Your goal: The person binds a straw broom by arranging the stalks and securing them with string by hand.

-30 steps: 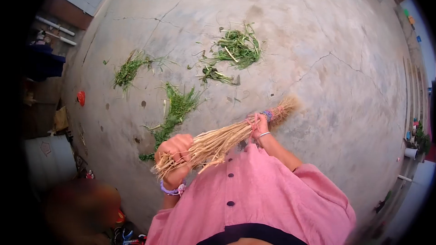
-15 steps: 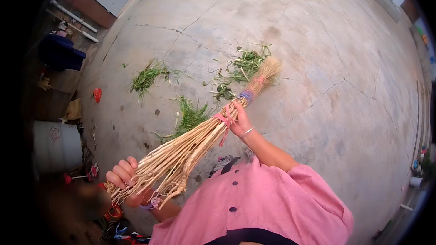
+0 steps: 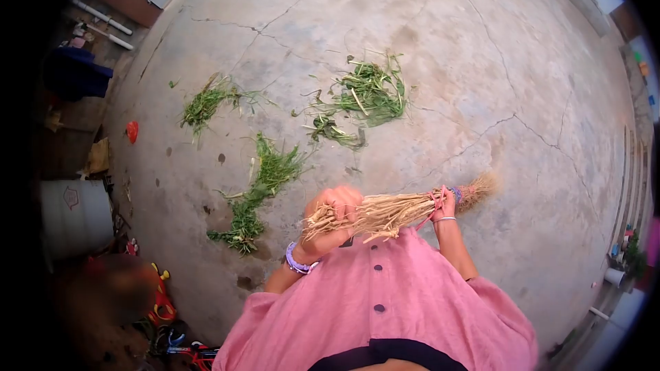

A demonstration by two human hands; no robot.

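A bundle of dry pale stalks (image 3: pixel 395 211), tied with pink and purple bands and ending in a bushy tip at the right, lies across the front of my pink shirt. My left hand (image 3: pixel 333 210) is wrapped round its ragged left end, with a purple band on the wrist. Close to the tied part, my right hand (image 3: pixel 445 206) grips the bundle, a silver bangle on that wrist. Beyond the hands, loose green plants lie on the concrete: a larger heap (image 3: pixel 371 93), a small heap (image 3: pixel 206 103) and a long strip (image 3: pixel 265 178).
Cracked concrete floor (image 3: pixel 536 192) spreads around. At the left stand a grey-white barrel (image 3: pixel 77 216) and a dark blue cloth item (image 3: pixel 77 72), with a red object (image 3: pixel 132 131) on the floor. A white pot (image 3: pixel 614 276) is at the right edge.
The bundle has swung from a diagonal over the plants to nearly level near my shirt. Both hands have moved right, still holding it; my right hand has come down and the left one up.
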